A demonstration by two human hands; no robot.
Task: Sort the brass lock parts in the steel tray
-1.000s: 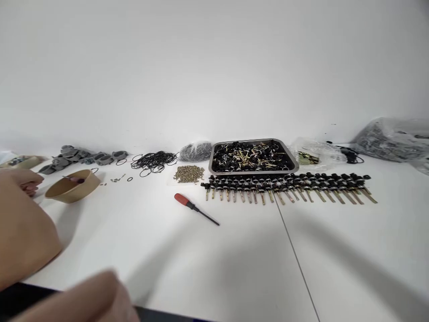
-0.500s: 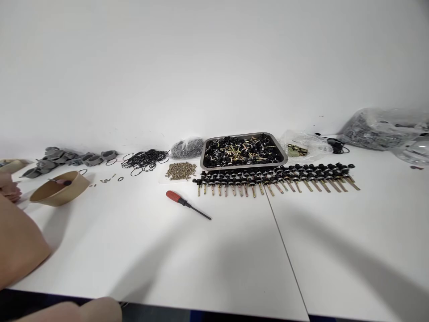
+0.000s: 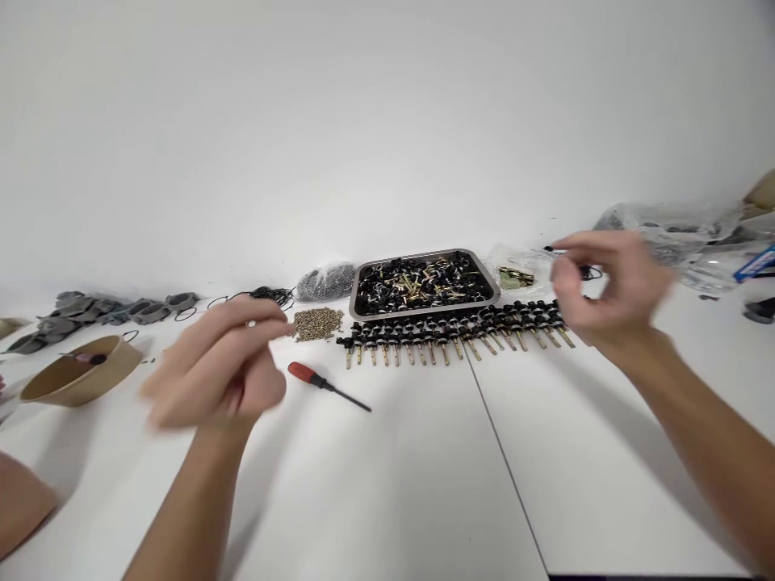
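My left hand, blurred by motion, hovers above the table left of a red-handled screwdriver. Its fingers reach out loosely, with nothing visible in them. On the other side, my right hand is raised with thumb and forefinger apart, and I see nothing held there. It covers the right end of a row of black-headed parts with brassy metal stems. Behind that row sits a metal tray full of similar parts. Small brass-coloured pieces lie in a pile near my left fingertips.
Grey ring-shaped parts, black rubber rings and a bag of small dark pieces line the wall. A tan bowl-like container stands at left, near another person's arm. Clear plastic bags lie at right.
Both my hands have risen into view over the table. The view has shifted slightly; the screwdriver, tray and row of parts stay where they lay.
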